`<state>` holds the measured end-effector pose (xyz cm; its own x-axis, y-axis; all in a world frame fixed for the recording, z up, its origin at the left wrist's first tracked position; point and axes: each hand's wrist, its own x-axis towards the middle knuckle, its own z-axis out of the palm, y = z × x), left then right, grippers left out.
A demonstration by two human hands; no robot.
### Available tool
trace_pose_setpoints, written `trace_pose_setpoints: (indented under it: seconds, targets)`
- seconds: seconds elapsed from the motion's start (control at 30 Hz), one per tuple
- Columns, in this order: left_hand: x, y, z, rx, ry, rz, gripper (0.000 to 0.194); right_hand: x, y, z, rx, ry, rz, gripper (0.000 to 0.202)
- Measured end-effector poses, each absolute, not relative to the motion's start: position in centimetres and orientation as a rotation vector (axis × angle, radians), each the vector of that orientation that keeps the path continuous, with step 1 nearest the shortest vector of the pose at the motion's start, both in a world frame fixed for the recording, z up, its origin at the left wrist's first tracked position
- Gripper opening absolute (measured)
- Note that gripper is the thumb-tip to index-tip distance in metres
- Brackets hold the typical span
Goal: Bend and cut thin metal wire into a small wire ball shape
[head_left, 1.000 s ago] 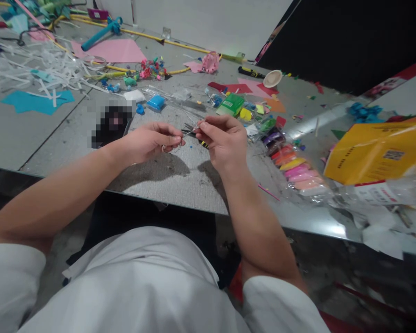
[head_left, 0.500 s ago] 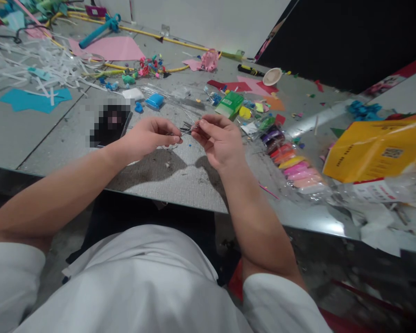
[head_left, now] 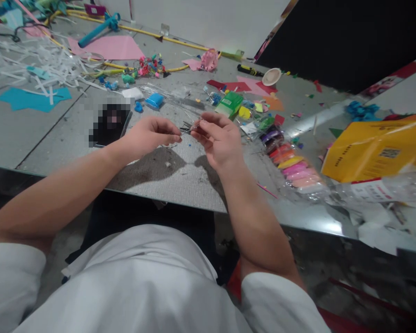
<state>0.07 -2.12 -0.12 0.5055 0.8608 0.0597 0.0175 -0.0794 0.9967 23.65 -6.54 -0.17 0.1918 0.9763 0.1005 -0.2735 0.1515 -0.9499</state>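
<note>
Over the grey table (head_left: 194, 187), my left hand (head_left: 151, 133) is closed in a pinch, with thin wire-like strands at its fingertips. My right hand (head_left: 219, 138) faces it, its thumb and fingers pinched on the same kind of thin dark wire (head_left: 186, 126). The fingertips of the two hands are a small gap apart, and the wire spans part of that gap. Exact ends of the wire are too small to tell. Left of my left hand lies a dark phone-like device (head_left: 113, 122), partly pixelated. A blue clay packet (head_left: 155, 101) lies beyond my left hand.
Right of my right hand are a green packet (head_left: 230, 104), a row of coloured clay packs (head_left: 294, 166) and a yellow bag (head_left: 381, 150). White paper strips (head_left: 38, 60) lie at the far left. A blue roll (head_left: 97, 33) and pink paper (head_left: 119, 47) lie at the back.
The fingers of my right hand have shifted very slightly. Both hands keep nearly the same place and pinch; the view has moved a little.
</note>
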Motion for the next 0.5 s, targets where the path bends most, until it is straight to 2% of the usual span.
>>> trace_pose_setpoints:
  seconds: [0.5]
  targets:
    - [0.3, -2.2, -0.4, 1.563, 0.92, 0.937, 0.017, 23.5, -6.2, -1.3, -1.022, -1.05, 0.878, 0.036]
